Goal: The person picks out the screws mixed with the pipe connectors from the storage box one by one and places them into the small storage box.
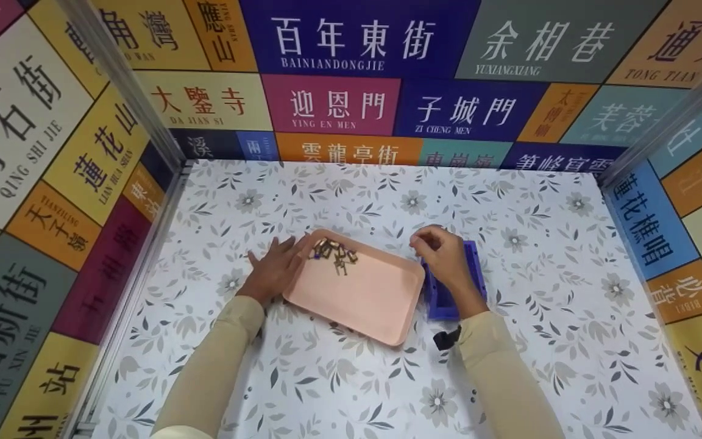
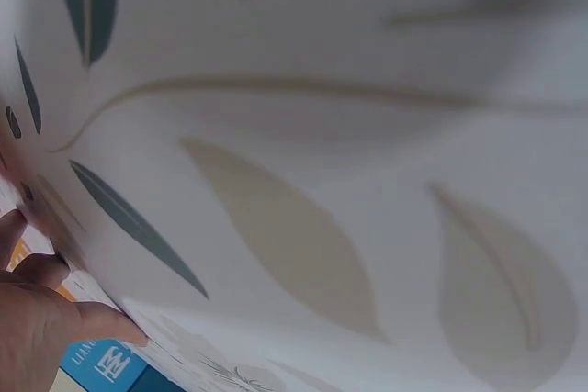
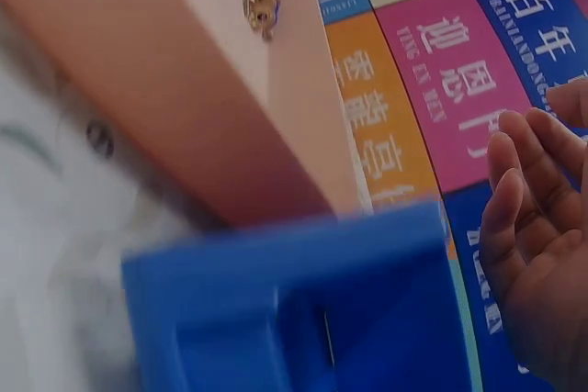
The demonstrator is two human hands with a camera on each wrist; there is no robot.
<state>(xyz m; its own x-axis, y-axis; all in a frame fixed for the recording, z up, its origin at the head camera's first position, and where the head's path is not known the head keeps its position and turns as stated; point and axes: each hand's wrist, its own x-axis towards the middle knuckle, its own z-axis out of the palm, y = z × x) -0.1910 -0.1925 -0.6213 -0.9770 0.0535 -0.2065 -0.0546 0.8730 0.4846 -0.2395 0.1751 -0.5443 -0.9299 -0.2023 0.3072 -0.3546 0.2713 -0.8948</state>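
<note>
A shallow pink tray (image 1: 363, 299) lies at a slant on the table. Small brass-coloured metal pieces (image 1: 334, 251), some with blue parts, are heaped near its upper left corner. My left hand (image 1: 275, 268) rests at the tray's left end, fingers spread and touching the rim; the left wrist view catches only some fingers (image 2: 41, 319) at its edge. Over the blue plastic box (image 1: 478, 271), right of the tray, hovers my right hand (image 1: 445, 253). Its fingers (image 3: 542, 181) bend loosely, and no thing shows between them. The hand and forearm hide part of the box.
A white cloth with a leaf and flower print (image 1: 339, 390) covers the table. Panels with coloured street-name signs (image 1: 333, 103) stand behind and at both sides. Beside the right sleeve is a small black object (image 1: 446, 339).
</note>
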